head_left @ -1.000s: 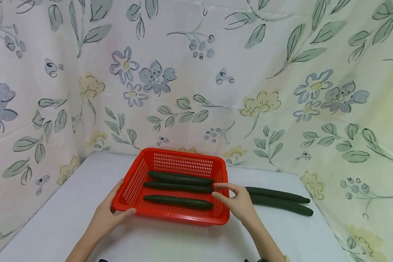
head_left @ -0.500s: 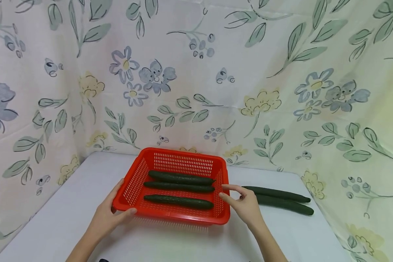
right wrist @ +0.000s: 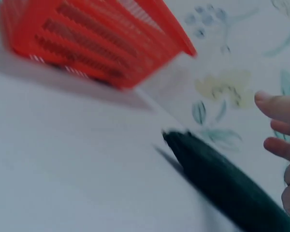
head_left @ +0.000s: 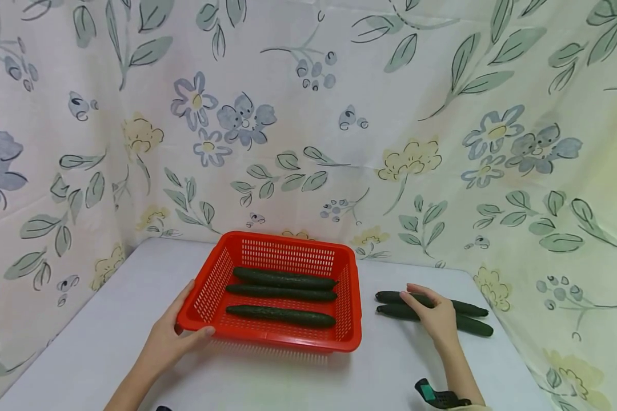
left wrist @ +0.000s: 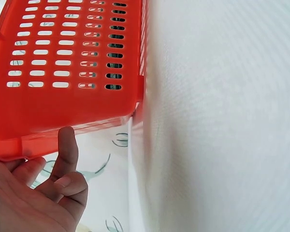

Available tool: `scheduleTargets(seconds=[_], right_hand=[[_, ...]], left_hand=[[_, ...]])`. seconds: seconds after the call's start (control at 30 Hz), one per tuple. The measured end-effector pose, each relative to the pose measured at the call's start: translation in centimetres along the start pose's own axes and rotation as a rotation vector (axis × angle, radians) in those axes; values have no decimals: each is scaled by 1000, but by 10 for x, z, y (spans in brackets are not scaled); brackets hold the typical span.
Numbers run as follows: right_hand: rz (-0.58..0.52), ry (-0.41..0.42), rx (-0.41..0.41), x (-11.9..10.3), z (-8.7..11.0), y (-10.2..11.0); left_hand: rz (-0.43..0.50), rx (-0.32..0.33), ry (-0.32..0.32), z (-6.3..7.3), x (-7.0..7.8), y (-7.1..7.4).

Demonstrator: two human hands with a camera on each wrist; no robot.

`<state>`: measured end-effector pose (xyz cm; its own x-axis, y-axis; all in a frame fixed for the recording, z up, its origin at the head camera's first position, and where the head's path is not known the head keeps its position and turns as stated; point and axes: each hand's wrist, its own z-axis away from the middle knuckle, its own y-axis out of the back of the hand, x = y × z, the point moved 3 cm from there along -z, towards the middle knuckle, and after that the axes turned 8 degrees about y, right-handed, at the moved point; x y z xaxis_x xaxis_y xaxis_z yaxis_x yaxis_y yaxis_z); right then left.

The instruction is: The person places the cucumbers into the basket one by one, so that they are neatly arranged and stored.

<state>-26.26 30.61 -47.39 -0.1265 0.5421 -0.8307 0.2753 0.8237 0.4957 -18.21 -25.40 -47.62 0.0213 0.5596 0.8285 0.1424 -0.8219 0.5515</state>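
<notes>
My left hand holds the front left corner of a red plastic basket, thumb on the front rim and fingers along the left side. In the left wrist view, fingertips reach under the basket's rim beside its slotted wall. Inside lie three dark green cucumbers, a back one, a middle one and a front one. Over two more cucumbers on the table, a rear one and a nearer one, hovers my right hand, thumb and fingers apart.
The white-covered table reaches back to a floral cloth hanging behind it. On the right wrist sits a dark band with a green patch. The basket stands left of the two loose cucumbers.
My right hand has moved from the basket's right side rightward to the loose cucumbers, uncovering their left ends. The left hand, the basket and the cucumbers stay where they were.
</notes>
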Motion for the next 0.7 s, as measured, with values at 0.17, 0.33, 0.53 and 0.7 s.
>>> scheduleTargets(seconds=[0.17,0.33,0.53,0.7], right_hand=[[78,0,40,33,0,26],[65,-83,15,61,4,48],[173,-67,-77,77,7,56],[216,1,-116,78,5,53]], left_hand=[[3,0,-3,-1,0,0],[5,1,-2,0,1,0],[-1,-4,4,0,0,0],[3,-9,19,0,-2,0]])
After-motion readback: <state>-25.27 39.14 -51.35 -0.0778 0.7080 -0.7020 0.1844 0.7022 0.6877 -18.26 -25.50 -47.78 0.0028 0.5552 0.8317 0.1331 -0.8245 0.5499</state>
